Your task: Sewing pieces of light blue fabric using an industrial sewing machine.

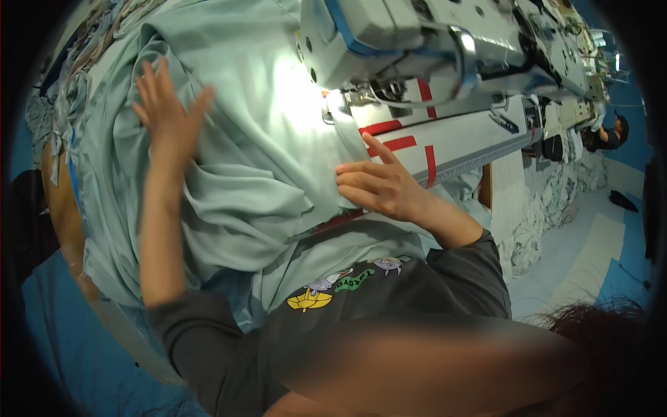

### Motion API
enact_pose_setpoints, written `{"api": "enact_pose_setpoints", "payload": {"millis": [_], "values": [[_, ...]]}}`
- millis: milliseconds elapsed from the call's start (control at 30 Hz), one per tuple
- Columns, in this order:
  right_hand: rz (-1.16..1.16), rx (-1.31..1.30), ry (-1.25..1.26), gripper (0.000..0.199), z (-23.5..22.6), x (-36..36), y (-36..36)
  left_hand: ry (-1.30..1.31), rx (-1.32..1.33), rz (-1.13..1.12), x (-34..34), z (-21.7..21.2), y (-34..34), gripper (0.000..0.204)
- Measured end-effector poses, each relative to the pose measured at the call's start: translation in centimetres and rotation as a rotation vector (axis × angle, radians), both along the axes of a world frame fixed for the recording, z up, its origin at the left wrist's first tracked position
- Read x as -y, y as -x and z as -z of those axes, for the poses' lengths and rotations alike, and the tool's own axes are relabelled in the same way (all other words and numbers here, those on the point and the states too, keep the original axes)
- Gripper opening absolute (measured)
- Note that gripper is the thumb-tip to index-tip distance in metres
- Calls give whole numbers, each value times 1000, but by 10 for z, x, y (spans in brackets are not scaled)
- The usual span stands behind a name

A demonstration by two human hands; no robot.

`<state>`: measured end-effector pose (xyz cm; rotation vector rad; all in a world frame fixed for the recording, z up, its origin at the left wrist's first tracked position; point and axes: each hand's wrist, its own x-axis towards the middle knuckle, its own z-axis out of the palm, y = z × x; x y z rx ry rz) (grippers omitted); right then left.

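A large pale green fabric (pixel 257 139) spreads over the table and hangs in folds toward my lap. My left hand (pixel 167 115), slightly blurred, lies over the fabric on the left with its fingers spread and nothing held. Close to the sewing machine's needle area (pixel 337 104), my right hand (pixel 379 181) is at the fabric's right edge. One of its fingers stretches away from the rest, while the others are closed together on the cloth; the fingertips underneath are hidden. A lamp glares on the fabric beside the presser foot. The white sewing machine (pixel 389 35) stands above both.
Red tape strips (pixel 392 144) mark the machine bed right of the needle. A small dark-handled tool (pixel 504 123) lies on the bed. Heaped cloth (pixel 69 90) is at the far left, with more cloth (pixel 549 208) at right. Another person (pixel 611 132) is in the right background.
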<state>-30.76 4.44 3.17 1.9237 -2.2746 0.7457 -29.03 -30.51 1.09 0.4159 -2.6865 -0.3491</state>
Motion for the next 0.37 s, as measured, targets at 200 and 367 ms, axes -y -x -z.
{"api": "enact_pose_setpoints", "payload": {"millis": [200,367], "values": [[215,35,106,35,10,-18,-21,-162,26,47,-2,7,-152,97],[639,278,99,94,13,-43,-65,9,283,199,19,-6,-195,93]]}}
